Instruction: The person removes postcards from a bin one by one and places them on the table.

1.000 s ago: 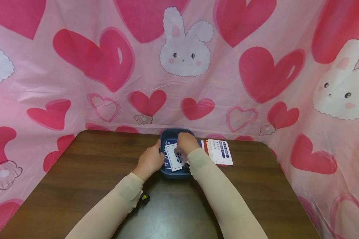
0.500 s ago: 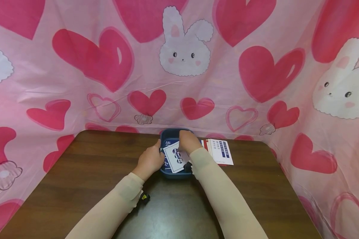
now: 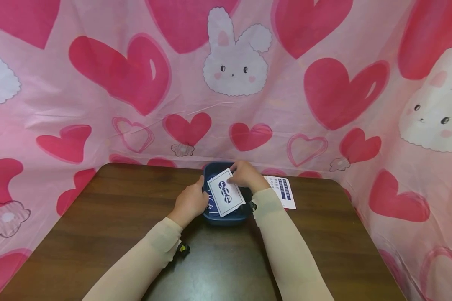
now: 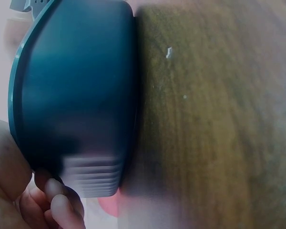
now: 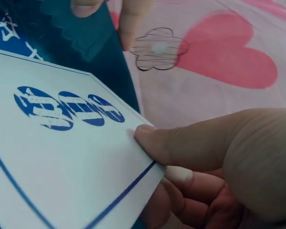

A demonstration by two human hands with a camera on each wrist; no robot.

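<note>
A dark blue plastic tub (image 3: pixel 226 217) (image 4: pixel 76 100) stands at the far middle of the brown table (image 3: pixel 98 234). My left hand (image 3: pixel 190 201) (image 4: pixel 33 195) grips its left wall, fingers curled round the rim. My right hand (image 3: pixel 245 175) (image 5: pixel 205 162) pinches the edge of a white card (image 3: pixel 226 196) (image 5: pixel 62 157) with a blue border and three blue marks, holding it tilted above the tub. More blue cards (image 3: pixel 209 203) (image 5: pixel 14 28) lie inside the tub beneath it.
A fanned stack of white, blue and red cards (image 3: pixel 282 191) lies on the table right of the tub. A small black and yellow object (image 3: pixel 182 249) sits under my left forearm. Pink heart and bunny cloth (image 3: pixel 233 67) hangs close behind and to both sides.
My right hand has lifted the white card out of the tub and drawn it up and to the right. The left hand stays on the tub's wall.
</note>
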